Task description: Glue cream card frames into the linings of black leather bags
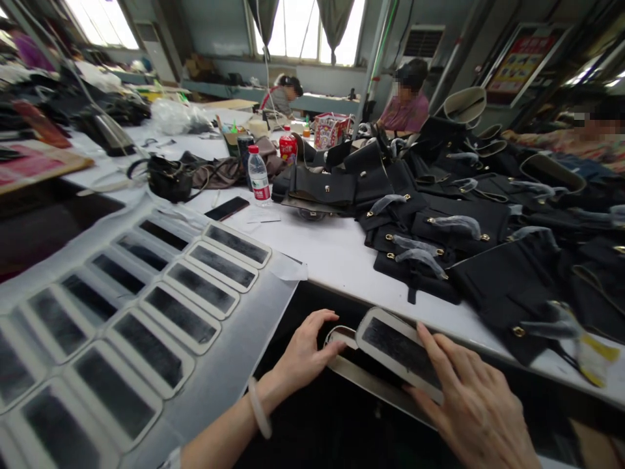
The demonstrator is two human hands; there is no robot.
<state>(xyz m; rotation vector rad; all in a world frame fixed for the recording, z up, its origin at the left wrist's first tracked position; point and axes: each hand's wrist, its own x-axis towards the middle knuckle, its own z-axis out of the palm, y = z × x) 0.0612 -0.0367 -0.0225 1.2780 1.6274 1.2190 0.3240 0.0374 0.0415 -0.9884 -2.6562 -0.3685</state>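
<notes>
In the head view, my right hand (469, 384) holds a rounded rectangular panel (395, 342) with a pale border and a dark middle, thumb below and fingers on top. The panel is tilted over the mouth of a black bag (375, 387) whose pale rim faces me. My left hand (310, 348) is closed on the left end of that rim, thumb and fingers pinching its edge. The lower part of the bag merges with the dark area below, so its outline is hidden. Matching panels (183, 296) lie in rows on a grey sheet (229, 345) to the left.
Black bags (488, 280) with wrapped handles are heaped on the white table (322, 251) at right. A phone (227, 208), a water bottle (258, 179) and a red bottle (288, 146) stand or lie farther back. Other people (405, 107) sit beyond the table.
</notes>
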